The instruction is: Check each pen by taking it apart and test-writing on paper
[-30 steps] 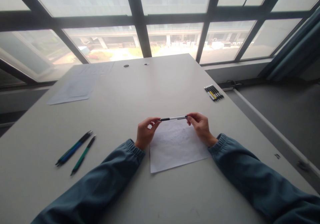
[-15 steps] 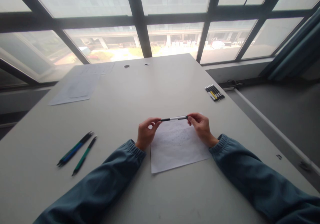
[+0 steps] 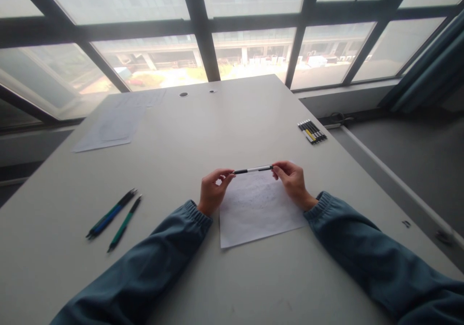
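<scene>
A black and white pen is held level between both hands, just above a white sheet of paper with faint scribbles. My left hand pinches the pen's left, black end with thumb and fingers. My right hand pinches the right end the same way. Both wrists rest near the sheet's side edges. Blue-grey sleeves cover both arms.
Three dark blue and green pens lie at the left of the grey table. A row of several black, white and yellow pens sits near the right edge. Paper sheets lie at the far left. Windows stand behind.
The hands and pen hold the same pose; only the camera has tilted slightly, shifting the scene a little up in view.
</scene>
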### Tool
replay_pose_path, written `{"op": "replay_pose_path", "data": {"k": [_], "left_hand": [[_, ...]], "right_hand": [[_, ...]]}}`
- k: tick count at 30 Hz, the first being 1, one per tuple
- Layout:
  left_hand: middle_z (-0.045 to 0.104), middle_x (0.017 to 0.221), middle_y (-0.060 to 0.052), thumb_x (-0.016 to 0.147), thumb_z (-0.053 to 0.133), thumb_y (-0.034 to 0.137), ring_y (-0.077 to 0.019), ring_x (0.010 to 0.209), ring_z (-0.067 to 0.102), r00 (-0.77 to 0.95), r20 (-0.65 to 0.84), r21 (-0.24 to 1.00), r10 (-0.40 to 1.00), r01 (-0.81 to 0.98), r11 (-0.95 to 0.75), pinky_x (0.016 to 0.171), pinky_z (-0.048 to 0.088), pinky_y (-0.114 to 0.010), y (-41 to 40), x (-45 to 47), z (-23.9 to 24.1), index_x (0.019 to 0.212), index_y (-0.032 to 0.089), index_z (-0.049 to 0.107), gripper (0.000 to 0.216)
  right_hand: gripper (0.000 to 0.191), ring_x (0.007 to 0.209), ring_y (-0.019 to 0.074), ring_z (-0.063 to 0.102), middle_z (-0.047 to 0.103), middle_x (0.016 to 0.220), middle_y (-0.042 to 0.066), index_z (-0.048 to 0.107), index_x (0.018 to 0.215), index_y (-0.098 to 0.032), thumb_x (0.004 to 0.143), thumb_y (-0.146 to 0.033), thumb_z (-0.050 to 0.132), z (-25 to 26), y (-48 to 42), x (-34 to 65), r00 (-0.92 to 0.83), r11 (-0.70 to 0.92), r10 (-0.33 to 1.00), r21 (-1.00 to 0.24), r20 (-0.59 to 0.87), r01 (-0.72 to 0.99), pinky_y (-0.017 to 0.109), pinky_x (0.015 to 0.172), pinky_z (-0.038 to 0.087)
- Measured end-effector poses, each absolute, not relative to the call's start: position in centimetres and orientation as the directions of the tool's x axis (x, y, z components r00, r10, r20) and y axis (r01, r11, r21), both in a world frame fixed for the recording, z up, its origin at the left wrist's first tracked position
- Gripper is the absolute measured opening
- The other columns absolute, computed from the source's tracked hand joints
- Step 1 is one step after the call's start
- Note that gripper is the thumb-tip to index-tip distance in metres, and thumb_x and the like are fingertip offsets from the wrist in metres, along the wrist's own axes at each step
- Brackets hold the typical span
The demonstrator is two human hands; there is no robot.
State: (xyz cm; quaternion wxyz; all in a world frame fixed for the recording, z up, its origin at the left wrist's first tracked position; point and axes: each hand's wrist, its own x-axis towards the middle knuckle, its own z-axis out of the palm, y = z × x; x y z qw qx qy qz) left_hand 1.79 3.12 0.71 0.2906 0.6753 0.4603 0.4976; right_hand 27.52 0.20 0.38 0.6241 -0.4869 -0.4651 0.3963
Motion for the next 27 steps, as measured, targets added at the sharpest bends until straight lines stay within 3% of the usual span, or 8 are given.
{"op": "replay_pose_path", "data": {"k": [27], "left_hand": [[0.077, 0.079, -0.005, 0.086, 0.073, 0.037, -0.0163, 0.071, 0.071, 0.098, 0.400, 0.851, 0.911, 0.328, -0.409, 0.068, 0.055, -0.027, 2.94, 1.83, 1.19, 0.091, 0.017, 0.075, 0.021]], "right_hand": [[0.022, 0.057, 0.0123, 0.058, 0.067, 0.068, 0.001, 0.072, 0.085, -0.016, 0.082, -0.038, 0.076, 0.40, 0.31, 27.49, 0.249, 0.216, 0.948, -0.976, 0.198, -0.044, 0.027, 0.056, 0.048]]}}
